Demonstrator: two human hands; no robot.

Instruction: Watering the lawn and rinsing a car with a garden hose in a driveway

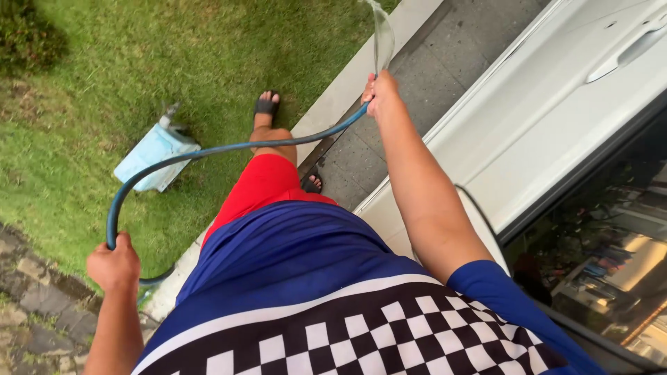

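— Right hand [381, 94] first: what is it doing?
— Closed in a fist round the end of the hose [208, 150], arm stretched out ahead over the kerb [340, 94]. A thin arc of water [381, 31] leaves the fist and curves up towards the top edge of the head view.
— And the left hand [113, 267]?
— Also a fist, gripping the same hose lower down, near the bottom left. Between the two hands the dark blue hose runs in one big loop: up from the left fist, bending over the grass [104, 83], then across the knee to the right fist.
— Does the hose go on past the left hand?
— A short piece shows below it, dropping to the edge of the stone paving [42, 312]. Where it leads, I cannot tell.
— What lies under the loop?
— A pale blue container [156, 156] with a grey cap, on its side on the grass, just beside the hose but whether touching I cannot say.
— And the person?
— Red shorts [260, 184], a blue shirt [292, 257] with a black-and-white checked band, black sandals; one foot [265, 104] on the grass, the other on the grey pavement [417, 69] by the kerb.
— To the right?
— A white car [556, 111], close to the right arm, with a door handle [629, 48] near the top and a dark window [604, 243] full of reflections.
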